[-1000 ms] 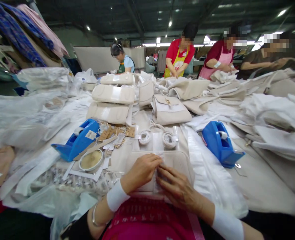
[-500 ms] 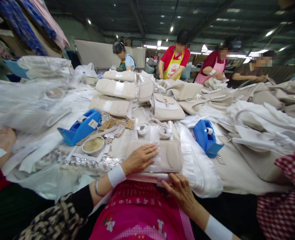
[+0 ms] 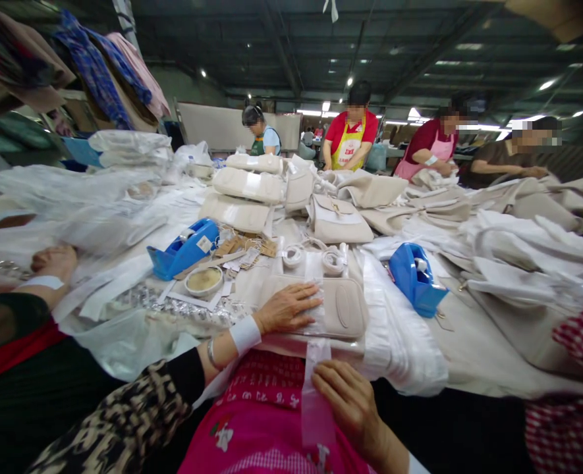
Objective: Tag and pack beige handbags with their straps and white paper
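Observation:
A beige bag point(image 3: 345, 308) lies flat at the table's front edge, a translucent strip point(image 3: 317, 408) wrapped across its middle and hanging down over the edge. My left hand point(image 3: 290, 308) rests on the bag and strip, fingers spread. Below the edge, my right hand point(image 3: 345, 401) has its fingers together on the strip's hanging part. Two coiled straps point(image 3: 291, 256) in clear wrap lie just behind the bag.
Blue tape dispensers stand left point(image 3: 185, 249) and right point(image 3: 416, 280). A round tin point(image 3: 203, 281) and paper tags point(image 3: 249, 253) lie at left. Wrapped bags point(image 3: 248, 185) are stacked behind. A co-worker's hand point(image 3: 56, 263) is at far left; a checked sleeve point(image 3: 562, 421) is at right.
My right hand has moved down from the table edge, and the strip now hangs below the bag. My left hand stays on the bag. The view has shifted slightly.

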The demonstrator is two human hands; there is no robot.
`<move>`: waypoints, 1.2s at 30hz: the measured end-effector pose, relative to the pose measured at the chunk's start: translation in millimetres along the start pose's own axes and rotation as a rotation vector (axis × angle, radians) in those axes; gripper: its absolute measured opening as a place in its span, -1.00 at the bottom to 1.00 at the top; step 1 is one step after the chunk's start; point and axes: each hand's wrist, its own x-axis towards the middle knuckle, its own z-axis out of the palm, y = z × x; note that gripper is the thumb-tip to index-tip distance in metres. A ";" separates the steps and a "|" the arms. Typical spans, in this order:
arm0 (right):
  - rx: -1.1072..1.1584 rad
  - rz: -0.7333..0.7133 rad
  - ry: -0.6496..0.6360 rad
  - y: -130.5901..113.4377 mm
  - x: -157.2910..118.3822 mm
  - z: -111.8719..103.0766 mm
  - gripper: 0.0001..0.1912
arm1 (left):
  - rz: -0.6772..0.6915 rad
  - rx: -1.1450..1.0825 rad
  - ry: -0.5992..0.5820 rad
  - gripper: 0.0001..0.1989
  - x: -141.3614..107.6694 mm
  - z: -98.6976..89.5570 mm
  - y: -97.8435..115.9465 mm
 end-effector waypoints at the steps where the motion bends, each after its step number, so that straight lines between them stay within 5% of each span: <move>1: 0.006 0.000 0.011 -5.7 1.9 -1.3 -0.75 | 0.002 0.003 -0.003 -0.47 0.0 0.2 0.0; 11: 0.119 0.035 0.057 -33.3 21.6 -20.2 -0.75 | -0.035 0.008 -0.027 -0.41 0.2 3.0 2.1; 17: 0.172 0.279 0.002 38.6 98.9 -27.9 -0.72 | -0.048 0.021 -0.007 -0.42 0.5 3.3 3.4; 21: -0.053 0.425 0.001 106.6 142.9 -2.2 -0.73 | -0.127 -0.032 0.019 -0.61 -1.1 6.7 2.7; 24: -0.198 0.416 -0.078 138.8 153.4 20.2 -0.80 | -0.212 -0.079 0.102 -0.54 -3.9 9.8 1.5; 28: -0.306 0.360 -0.140 154.8 149.3 39.5 -0.79 | -0.236 -0.118 0.160 -0.47 -5.8 9.8 2.2; 36: -0.381 0.391 -0.224 160.1 142.6 51.1 -0.82 | -0.248 -0.090 0.026 -0.32 -2.5 4.6 4.9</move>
